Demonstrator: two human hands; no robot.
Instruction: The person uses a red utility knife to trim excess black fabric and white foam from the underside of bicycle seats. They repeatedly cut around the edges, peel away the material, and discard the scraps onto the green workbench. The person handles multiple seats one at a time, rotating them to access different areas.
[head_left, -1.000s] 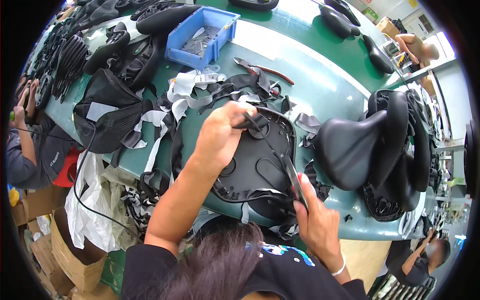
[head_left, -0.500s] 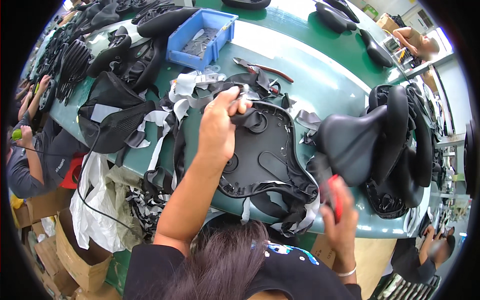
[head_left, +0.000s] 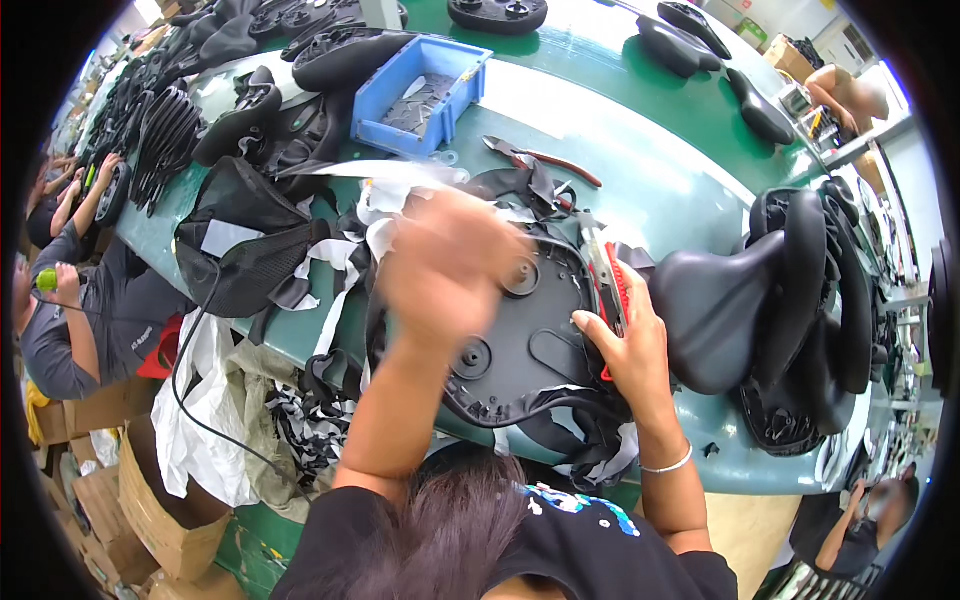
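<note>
A bicycle saddle [head_left: 545, 315] lies upside down on the green table in front of me, its black base with round recesses facing up. Over its left part is my left hand [head_left: 450, 262], smeared by motion, so its fingers cannot be made out. A blurred pale strip [head_left: 385, 170] stretches leftward just beyond that hand; whether the hand holds it is unclear. My right hand [head_left: 632, 345] is closed around a red and grey utility knife [head_left: 608, 275], pointing away from me at the saddle's right edge. Black and white trim scraps [head_left: 345, 262] lie along the saddle's left side.
Beyond the saddle are a blue bin [head_left: 420, 97] of small grey pieces and red-handled pliers [head_left: 540, 160]. Finished saddles [head_left: 715, 310] are piled at right. A black mesh bag [head_left: 245, 240] with a cable lies left. Co-workers sit at left and right.
My right hand has brought the knife up and away from me, to the saddle's right edge. The left hand has dropped slightly nearer, and a pale strip now streaks beyond it.
</note>
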